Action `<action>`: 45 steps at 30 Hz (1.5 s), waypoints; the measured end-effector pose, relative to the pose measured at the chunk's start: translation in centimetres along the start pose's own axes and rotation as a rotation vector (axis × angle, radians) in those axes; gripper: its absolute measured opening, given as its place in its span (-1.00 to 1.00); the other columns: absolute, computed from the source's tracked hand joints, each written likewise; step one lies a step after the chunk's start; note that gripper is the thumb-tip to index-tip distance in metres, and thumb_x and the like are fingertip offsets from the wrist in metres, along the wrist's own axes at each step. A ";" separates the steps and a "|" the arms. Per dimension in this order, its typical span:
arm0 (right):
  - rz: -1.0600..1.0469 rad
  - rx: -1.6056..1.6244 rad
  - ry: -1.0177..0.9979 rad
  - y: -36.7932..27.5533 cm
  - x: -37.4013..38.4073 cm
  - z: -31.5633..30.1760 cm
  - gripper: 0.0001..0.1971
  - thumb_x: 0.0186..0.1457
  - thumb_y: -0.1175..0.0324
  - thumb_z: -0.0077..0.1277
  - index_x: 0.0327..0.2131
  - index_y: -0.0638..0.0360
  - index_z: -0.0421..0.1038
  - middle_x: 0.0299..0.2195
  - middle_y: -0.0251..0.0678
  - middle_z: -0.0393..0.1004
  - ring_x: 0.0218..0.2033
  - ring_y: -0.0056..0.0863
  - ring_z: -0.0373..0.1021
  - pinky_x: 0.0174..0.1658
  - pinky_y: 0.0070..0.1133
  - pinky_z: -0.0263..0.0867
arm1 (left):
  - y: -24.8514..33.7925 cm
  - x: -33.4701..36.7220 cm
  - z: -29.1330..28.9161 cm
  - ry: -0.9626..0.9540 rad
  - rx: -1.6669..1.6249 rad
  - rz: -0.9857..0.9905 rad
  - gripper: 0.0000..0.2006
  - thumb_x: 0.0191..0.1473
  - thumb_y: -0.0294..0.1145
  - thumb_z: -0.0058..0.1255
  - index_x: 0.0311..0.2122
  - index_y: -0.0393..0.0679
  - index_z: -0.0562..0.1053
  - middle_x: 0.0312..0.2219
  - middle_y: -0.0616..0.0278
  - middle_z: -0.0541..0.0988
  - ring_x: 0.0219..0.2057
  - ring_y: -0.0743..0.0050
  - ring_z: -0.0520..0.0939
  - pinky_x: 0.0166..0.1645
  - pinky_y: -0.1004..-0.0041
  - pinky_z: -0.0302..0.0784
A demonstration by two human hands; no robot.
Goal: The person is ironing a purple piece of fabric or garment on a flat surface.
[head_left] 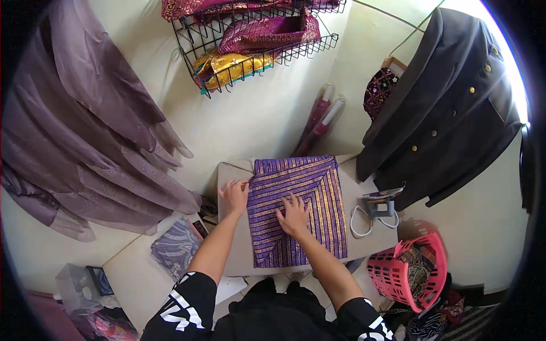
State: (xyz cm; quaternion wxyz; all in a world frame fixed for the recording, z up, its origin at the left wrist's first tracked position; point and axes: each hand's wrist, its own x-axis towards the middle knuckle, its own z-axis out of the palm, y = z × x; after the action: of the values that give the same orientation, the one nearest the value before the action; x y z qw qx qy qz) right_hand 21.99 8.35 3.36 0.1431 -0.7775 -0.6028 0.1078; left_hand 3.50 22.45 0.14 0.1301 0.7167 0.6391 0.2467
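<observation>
Purple-and-gold striped cloth [330,227] lies flat in the middle of the pale table [367,245]. The left hand [234,196] touches its left edge, fingers spread; the right hand [295,217] rests on its middle, fingers also spread. Right of it sits a small grey object [376,209] beside white cord [354,228]. Near right stands a pink basket [389,278]; far right hangs a dark jacket [449,108].

A small clothing workroom, it seems: a mauve garment [96,142] hangs left of the left hand [233,196], a dark jacket [446,113] right of the right hand [294,217]. Beyond both, a wire rack [185,57] holds bright fabrics [264,37].
</observation>
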 end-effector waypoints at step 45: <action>0.451 0.243 -0.438 26.9 -12.9 -5.7 -0.51 -0.13 0.02 0.32 -0.35 0.34 0.59 -0.31 0.06 0.62 -0.24 -0.03 0.57 -0.14 -0.26 0.47 | 8.8 -21.9 -0.1 -0.268 0.142 0.157 -0.41 0.16 -0.17 -0.01 0.32 0.04 0.30 0.40 0.10 0.09 0.43 0.02 0.02 0.38 -0.28 -0.17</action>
State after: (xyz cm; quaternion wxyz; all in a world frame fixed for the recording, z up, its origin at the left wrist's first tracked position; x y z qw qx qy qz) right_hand 45.05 -10.94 -0.81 0.0743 -0.8268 -0.4149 0.3724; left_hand 9.61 -0.36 0.51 0.1437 0.7983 0.5740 0.1125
